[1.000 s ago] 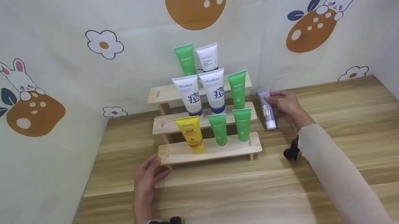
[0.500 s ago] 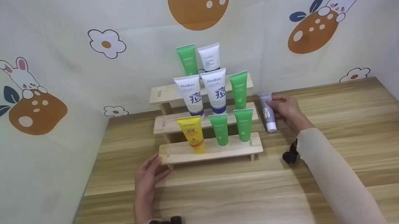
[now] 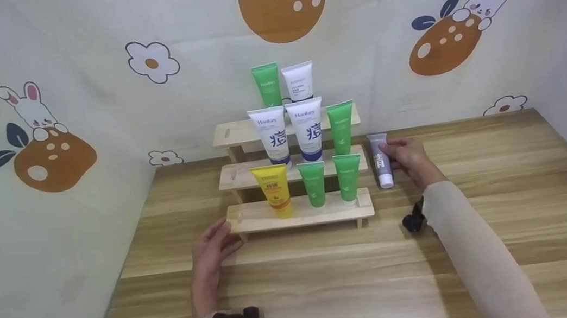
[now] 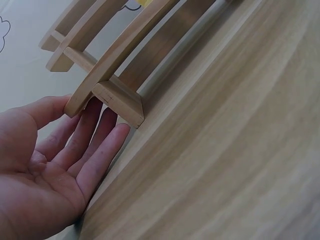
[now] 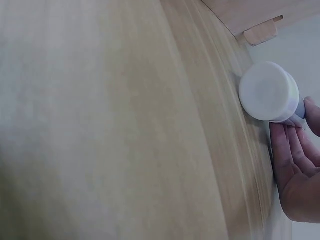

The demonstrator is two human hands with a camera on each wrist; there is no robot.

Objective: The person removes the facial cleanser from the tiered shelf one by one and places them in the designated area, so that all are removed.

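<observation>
At the left end of a three-tier wooden display stand point(image 3: 253, 217), my left hand point(image 3: 208, 253) grips the corner of the lowest shelf. The left wrist view has the thumb on the shelf's end point(image 4: 75, 105) and the other fingers beneath it, by the leg. To the right of the stand, my right hand point(image 3: 408, 156) holds a grey-purple squeeze tube point(image 3: 380, 154) between thumb and fingers, its white cap downward. That round cap point(image 5: 265, 91) faces the camera in the right wrist view, close to the tabletop, and most of the tube is hidden behind it.
The bottom shelf carries a yellow tube point(image 3: 275, 193) and two green ones. Two white tubes point(image 3: 307, 128) and a green tube point(image 3: 340, 127) stand on the middle shelf. Up top are a green tube point(image 3: 267, 84) and a white tube point(image 3: 298, 79). Behind hangs a patterned cloth point(image 3: 188, 100).
Over the last second the right hand has brought the grey-purple tube slightly down toward the tabletop and turned its printed face a little. The left hand keeps its grip on the stand.
</observation>
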